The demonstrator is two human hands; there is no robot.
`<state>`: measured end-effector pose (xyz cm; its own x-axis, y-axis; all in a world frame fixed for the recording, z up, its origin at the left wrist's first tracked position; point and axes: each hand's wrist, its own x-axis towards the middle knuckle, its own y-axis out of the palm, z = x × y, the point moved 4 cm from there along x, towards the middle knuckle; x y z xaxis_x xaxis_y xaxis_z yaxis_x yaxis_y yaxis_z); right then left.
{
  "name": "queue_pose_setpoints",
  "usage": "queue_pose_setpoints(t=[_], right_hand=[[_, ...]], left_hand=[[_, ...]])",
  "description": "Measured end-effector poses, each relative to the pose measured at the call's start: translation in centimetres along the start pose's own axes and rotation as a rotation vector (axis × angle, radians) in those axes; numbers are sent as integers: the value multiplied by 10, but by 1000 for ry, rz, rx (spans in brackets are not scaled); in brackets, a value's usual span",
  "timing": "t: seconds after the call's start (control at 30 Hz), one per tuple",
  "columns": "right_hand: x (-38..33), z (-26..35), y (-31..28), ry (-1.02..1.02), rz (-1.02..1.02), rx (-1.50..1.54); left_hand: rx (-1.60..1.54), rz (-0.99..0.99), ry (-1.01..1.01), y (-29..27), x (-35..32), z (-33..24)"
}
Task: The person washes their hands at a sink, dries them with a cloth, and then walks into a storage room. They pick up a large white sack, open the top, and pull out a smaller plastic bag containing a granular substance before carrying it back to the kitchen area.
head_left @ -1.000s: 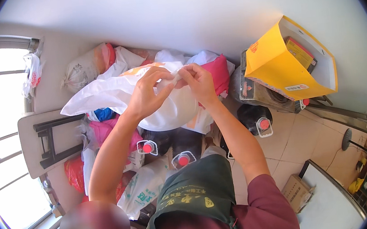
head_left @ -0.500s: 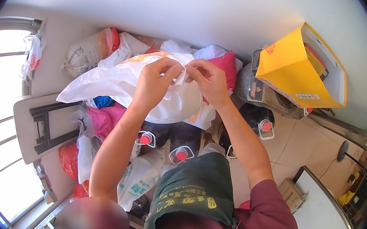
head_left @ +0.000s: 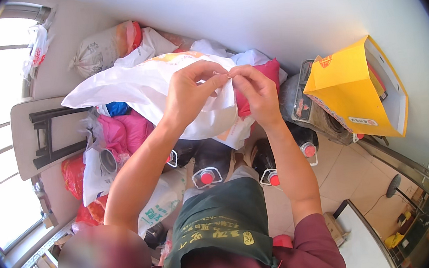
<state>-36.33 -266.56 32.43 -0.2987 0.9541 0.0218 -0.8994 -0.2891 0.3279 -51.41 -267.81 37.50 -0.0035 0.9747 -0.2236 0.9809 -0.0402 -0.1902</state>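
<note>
Toward two o'clock, the left hand (head_left: 189, 95) and the right hand (head_left: 260, 95) have been shifted a little since the earlier frame, and their pinch has been brought nearer the right-hand edge of the white bag (head_left: 141, 84). With the view itself turned slightly, only a small part of that shift can be trusted.

Thumb and fingers are closed together on each hand, and the thin edge of the bag appears to be nipped between the two sets of fingertips, which are held almost touching. Whether one layer or several are caught cannot be told.

From this grip, most of the bag is found toward nine o'clock. Its long axis is laid roughly from nine to three, with a narrow tail pointed at nine; a loose fold is hung toward six. Nearer to the bulk is the left hand, by which part of the bag is covered; the right hand is placed just off its three o'clock end.

Beside the right hand, a crimson bundle (head_left: 272, 69) is seen at three o'clock, and farther that way, slightly toward four, a yellow paper bag (head_left: 340, 89). A pink bag (head_left: 130, 132) is placed at eight, and a dark jug (head_left: 213, 157) between six and seven.
</note>
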Motion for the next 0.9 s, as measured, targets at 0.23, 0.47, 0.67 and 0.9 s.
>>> queue_pose_setpoints(t=[0.23,0.47,0.67,0.9], right_hand=[[-1,2,1,155,48,105],[-2,2,3,118,5,87],[-3,2,2,18,-19,53],[-4,2,0,-33,-64,60]], left_hand=[[-120,23,-10,-1,0,3],[-125,24,16,-3,0,3],[-175,1,95,-3,-3,-1],[268,-294,435,-9,-24,-29]])
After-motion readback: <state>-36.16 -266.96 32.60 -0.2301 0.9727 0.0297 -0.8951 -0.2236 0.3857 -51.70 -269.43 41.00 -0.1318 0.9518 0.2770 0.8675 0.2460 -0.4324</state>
